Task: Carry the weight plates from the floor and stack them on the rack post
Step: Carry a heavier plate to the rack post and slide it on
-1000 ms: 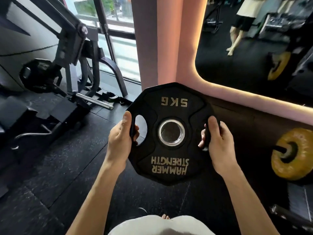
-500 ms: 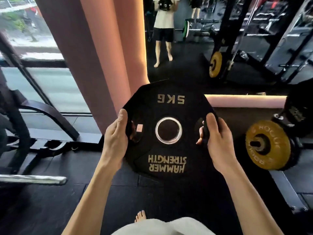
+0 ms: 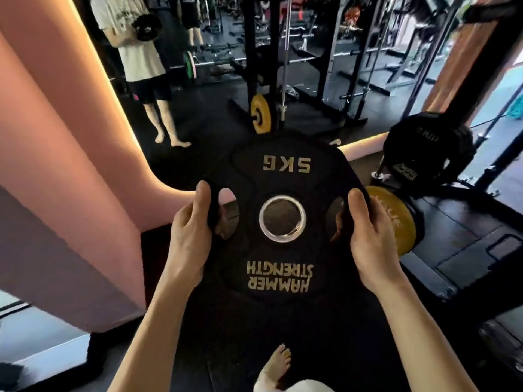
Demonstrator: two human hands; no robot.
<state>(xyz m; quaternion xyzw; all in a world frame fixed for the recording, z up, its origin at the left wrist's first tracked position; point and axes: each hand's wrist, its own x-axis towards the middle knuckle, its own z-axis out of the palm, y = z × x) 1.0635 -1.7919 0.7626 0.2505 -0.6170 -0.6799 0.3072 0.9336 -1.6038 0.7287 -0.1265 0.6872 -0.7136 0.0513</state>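
I hold a black 5 kg weight plate (image 3: 283,176) marked HAMMER STRENGTH in front of me, its flat face towards the camera and its steel-ringed hole in the middle. My left hand (image 3: 189,236) grips its left handle slot with the thumb on the face. My right hand (image 3: 368,239) grips the right handle slot the same way. To the right, black plates (image 3: 424,154) hang on a rack post above a yellow plate (image 3: 396,222) on a lower post, partly hidden behind my right hand.
A pink pillar (image 3: 56,165) stands close on the left. A mirror behind it reflects a standing person (image 3: 141,58) and a black rack (image 3: 260,52). The rack's dark frame and base (image 3: 452,264) run along the floor at right. My bare foot (image 3: 278,366) shows below.
The view has swung right: the window and bench machine have left the frame, and the rack post with black plates has come into view at right. Both hands keep the same grip.
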